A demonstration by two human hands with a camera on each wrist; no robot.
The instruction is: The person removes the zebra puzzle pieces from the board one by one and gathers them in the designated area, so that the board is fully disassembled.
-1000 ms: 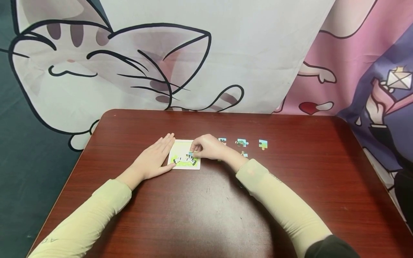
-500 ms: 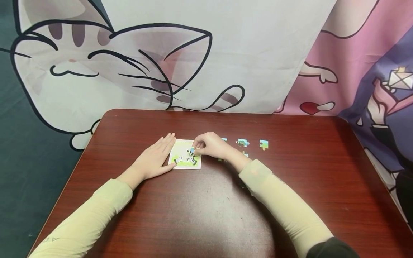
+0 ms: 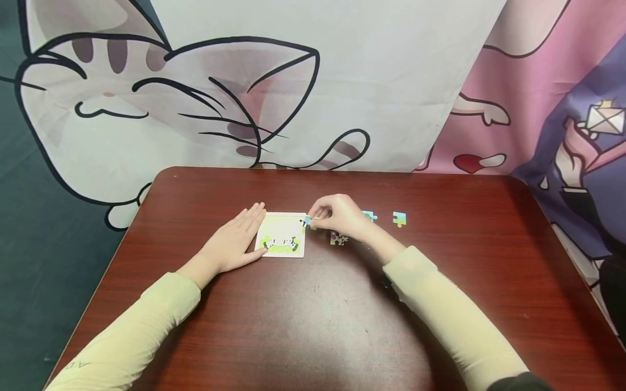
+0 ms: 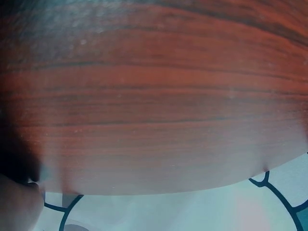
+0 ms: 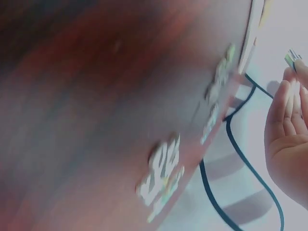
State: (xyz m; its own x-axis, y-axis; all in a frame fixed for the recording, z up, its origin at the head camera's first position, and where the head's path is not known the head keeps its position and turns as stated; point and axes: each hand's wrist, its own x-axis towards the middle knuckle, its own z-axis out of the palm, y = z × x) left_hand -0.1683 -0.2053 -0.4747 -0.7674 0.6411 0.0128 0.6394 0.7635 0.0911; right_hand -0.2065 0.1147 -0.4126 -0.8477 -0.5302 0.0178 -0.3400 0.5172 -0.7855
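1. The left hand (image 3: 227,241) lies flat, fingers straight, along the 9 o'clock side of a square white puzzle board (image 3: 281,225), thumb at its 8 o'clock corner.
2. The right hand (image 3: 342,217) pinches a small blue-and-black jigsaw piece (image 3: 306,220) at the board's 2 o'clock edge.
3. Black-and-white stripes on green (image 3: 280,245) fill the board's 6 o'clock side.
4. On the reddish-brown, wood-grained tabletop (image 3: 293,309), a flat blue-and-green jigsaw piece (image 3: 399,218) lies well apart, towards 3 o'clock.
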